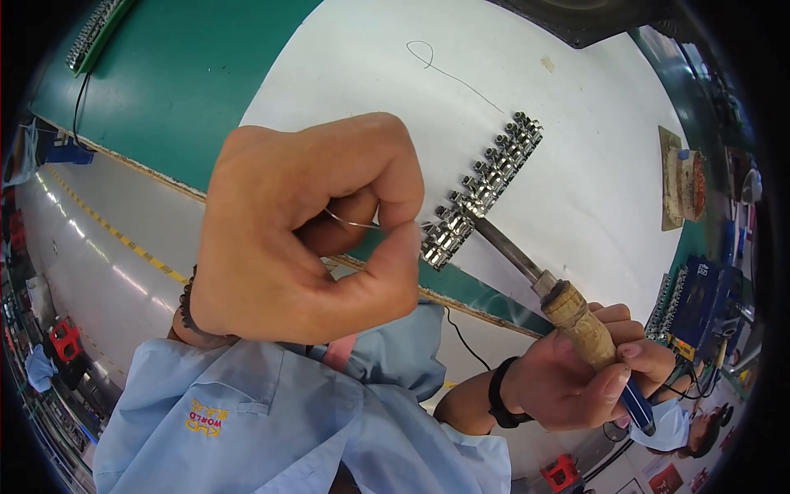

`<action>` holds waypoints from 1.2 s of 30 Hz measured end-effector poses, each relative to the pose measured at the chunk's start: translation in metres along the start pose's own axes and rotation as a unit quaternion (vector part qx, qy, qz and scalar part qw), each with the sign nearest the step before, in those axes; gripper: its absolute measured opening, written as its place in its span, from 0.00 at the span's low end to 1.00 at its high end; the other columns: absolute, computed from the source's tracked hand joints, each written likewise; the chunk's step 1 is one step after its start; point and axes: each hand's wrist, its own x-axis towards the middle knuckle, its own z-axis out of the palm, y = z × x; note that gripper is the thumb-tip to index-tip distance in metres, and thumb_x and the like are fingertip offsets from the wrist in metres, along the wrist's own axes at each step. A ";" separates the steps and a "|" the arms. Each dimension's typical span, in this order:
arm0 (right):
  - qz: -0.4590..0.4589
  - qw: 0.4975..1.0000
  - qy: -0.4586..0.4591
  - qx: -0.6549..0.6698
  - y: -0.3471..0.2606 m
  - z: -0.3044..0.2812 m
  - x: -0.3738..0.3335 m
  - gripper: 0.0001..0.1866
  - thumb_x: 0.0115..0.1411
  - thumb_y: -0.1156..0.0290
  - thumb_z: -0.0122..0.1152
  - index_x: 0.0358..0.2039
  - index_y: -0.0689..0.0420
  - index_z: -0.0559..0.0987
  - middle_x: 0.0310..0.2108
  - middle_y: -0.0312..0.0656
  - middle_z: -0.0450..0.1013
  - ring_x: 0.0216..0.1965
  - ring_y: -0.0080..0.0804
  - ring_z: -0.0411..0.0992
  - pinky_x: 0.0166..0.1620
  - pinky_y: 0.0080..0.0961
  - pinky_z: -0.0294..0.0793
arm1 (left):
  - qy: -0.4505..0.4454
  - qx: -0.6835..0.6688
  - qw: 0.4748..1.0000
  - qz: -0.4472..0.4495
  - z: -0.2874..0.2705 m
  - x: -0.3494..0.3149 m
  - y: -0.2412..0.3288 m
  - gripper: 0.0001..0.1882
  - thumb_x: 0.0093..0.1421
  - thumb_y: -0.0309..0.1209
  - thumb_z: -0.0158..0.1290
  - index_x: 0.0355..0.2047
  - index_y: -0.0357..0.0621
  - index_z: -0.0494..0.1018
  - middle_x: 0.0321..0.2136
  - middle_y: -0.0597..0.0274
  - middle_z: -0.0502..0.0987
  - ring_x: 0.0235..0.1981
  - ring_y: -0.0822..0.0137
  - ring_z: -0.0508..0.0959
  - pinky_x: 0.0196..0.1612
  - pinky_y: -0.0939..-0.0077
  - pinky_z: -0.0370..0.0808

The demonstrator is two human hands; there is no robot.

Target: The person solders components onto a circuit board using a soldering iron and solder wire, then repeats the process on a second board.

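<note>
Thumb and forefinger of my left hand pinch a thin silvery solder wire, its front end near the lower part of a strip of small metal connectors. My right hand is wrapped round the handle of a soldering iron, which has a worn, light wooden grip and a dark blue rear end. The iron's metal shaft slants up to the left, and its tip meets the strip's right side. Exact contact between wire and strip is hard to make out behind my fingertips.
The strip lies on a white sheet over a green tabletop. A loose looped wire lies beyond it. Right: a block on a plate and a blue box. Another strip lies far left. A person is at lower right.
</note>
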 end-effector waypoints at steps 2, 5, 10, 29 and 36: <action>0.001 1.000 -0.003 -0.010 0.000 0.001 0.001 0.19 0.58 0.62 0.63 0.32 0.58 0.62 0.13 0.40 0.63 0.14 0.31 0.65 0.23 0.25 0.64 | -0.001 -0.005 1.000 0.000 0.000 0.000 0.000 0.05 0.41 0.21 0.54 0.18 0.42 0.67 0.10 0.77 0.54 0.11 0.84 0.50 0.17 0.82 0.45; 0.006 1.000 0.001 -0.010 0.000 0.003 0.002 0.19 0.57 0.62 0.64 0.32 0.58 0.62 0.14 0.41 0.64 0.13 0.30 0.65 0.23 0.25 0.64 | -0.001 -0.013 1.000 0.004 0.001 0.000 0.000 0.06 0.41 0.20 0.54 0.18 0.42 0.67 0.09 0.77 0.53 0.11 0.83 0.50 0.17 0.82 0.45; 0.009 1.000 0.001 0.004 0.000 0.003 0.003 0.18 0.57 0.64 0.64 0.32 0.58 0.63 0.14 0.42 0.65 0.14 0.29 0.65 0.24 0.24 0.63 | -0.001 -0.019 1.000 0.013 0.002 0.001 -0.002 0.06 0.41 0.19 0.54 0.19 0.41 0.68 0.10 0.77 0.53 0.11 0.83 0.50 0.16 0.82 0.45; -0.017 0.999 0.029 0.005 0.000 0.002 -0.003 0.17 0.59 0.64 0.59 0.32 0.58 0.61 0.14 0.42 0.63 0.14 0.29 0.63 0.21 0.25 0.62 | 0.015 -0.036 0.999 0.018 -0.001 0.000 -0.003 0.05 0.43 0.21 0.54 0.19 0.40 0.68 0.09 0.77 0.54 0.11 0.83 0.50 0.18 0.82 0.45; -0.020 1.000 -0.007 0.021 -0.002 -0.004 -0.005 0.16 0.61 0.64 0.57 0.33 0.58 0.60 0.14 0.41 0.62 0.13 0.30 0.61 0.20 0.26 0.61 | 0.001 -0.022 1.000 0.019 -0.002 0.001 -0.003 0.05 0.42 0.20 0.53 0.19 0.40 0.68 0.08 0.77 0.54 0.11 0.83 0.49 0.18 0.82 0.45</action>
